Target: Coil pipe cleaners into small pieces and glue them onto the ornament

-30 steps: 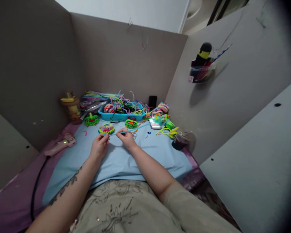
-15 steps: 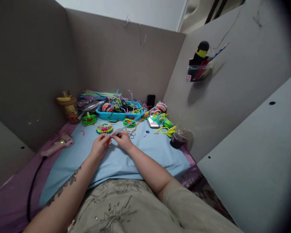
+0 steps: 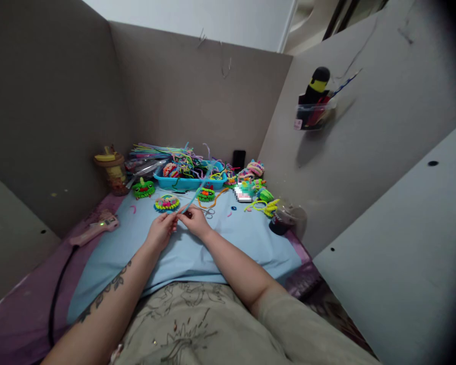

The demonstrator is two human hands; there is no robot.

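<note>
My left hand (image 3: 162, 229) and right hand (image 3: 194, 221) met above the blue cloth (image 3: 228, 248), fingertips pinched on one light-blue fuzzy strip (image 3: 195, 195), free end slanting up and away toward the blue tray (image 3: 171, 183). Close-set pinch, likely for control of a short section. Scissors (image 3: 212, 210) lay just beyond my right hand, presumably for quick reach; pink glue gun (image 3: 94, 229) sat far left, probably out of the way.
</note>
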